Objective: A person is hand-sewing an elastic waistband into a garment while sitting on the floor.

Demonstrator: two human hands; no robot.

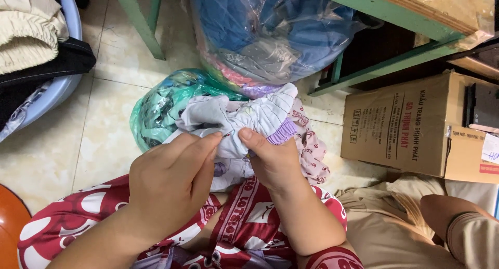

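Looking down from the head camera, I see both hands closed on one small garment [249, 118], a pale lilac-white piece with faint stripes and a purple ribbed cuff. My left hand [169, 183] pinches its near edge between thumb and curled fingers; my right hand [270, 162] grips the cloth just beside it, thumb on top, so the two hands almost touch. The garment is held above my lap, over the red-and-white patterned clothing [244, 222] I wear, and a pink-printed cloth [312, 154] hangs just beyond the right hand. Just behind the garment a green-tinted plastic bag [161, 107] of clothes lies on the tiled floor [62, 149], and beyond it a larger clear bag [270, 29], stuffed with blue fabric, leans against a green table leg [138, 19]. To the right stands a brown cardboard box [405, 128] on its side, with red lettering across its face, small black handling symbols near its left edge and a white label at its far right corner (too blurred to make out anyway). A pale blue basin [62, 87] at upper left holds cream and black clothes. At lower right is another person's knee [447, 212], beside beige cloth.
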